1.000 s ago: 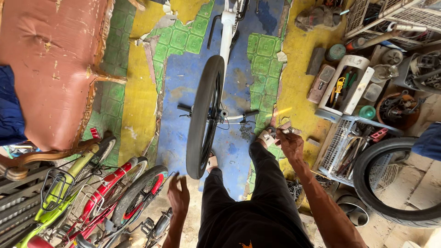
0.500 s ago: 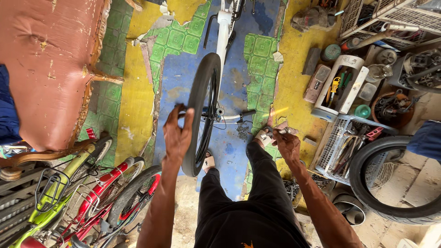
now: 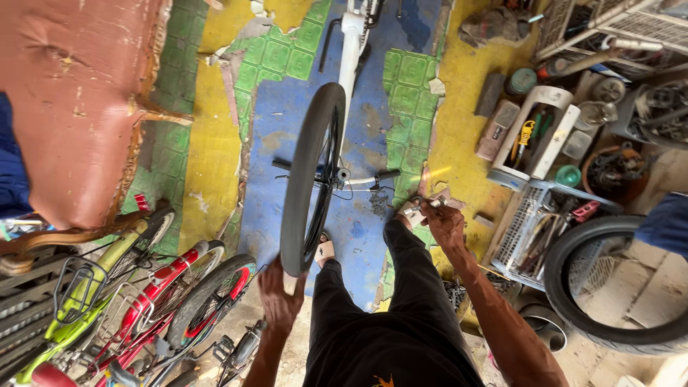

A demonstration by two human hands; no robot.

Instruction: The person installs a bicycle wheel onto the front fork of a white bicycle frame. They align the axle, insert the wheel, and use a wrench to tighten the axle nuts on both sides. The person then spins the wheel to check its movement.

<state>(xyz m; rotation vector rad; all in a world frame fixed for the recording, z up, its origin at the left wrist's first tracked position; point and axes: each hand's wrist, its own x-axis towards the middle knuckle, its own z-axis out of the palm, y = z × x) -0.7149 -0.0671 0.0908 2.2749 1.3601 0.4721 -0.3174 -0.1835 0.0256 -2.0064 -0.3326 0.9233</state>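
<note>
A white bicycle (image 3: pixel 351 50) stands upside down on the painted floor (image 3: pixel 208 143) of blue, yellow and green patches, its black wheel (image 3: pixel 309 179) edge-on to the camera. The left hand (image 3: pixel 279 294) rests against the lower part of the tyre, fingers spread loosely over the rubber rather than closed around it. The right hand (image 3: pixel 443 222) is just right of the axle, beside the person's knee, its fingers pinched together on a small metal tool (image 3: pixel 423 206) (too small to tell what kind). To the left lie a green bicycle (image 3: pixel 79 301) and a red bicycle (image 3: pixel 179 287). To the right sit a white tool caddy (image 3: pixel 537 136), a white basket (image 3: pixel 534 229) and a loose black tyre (image 3: pixel 609 287).
</note>
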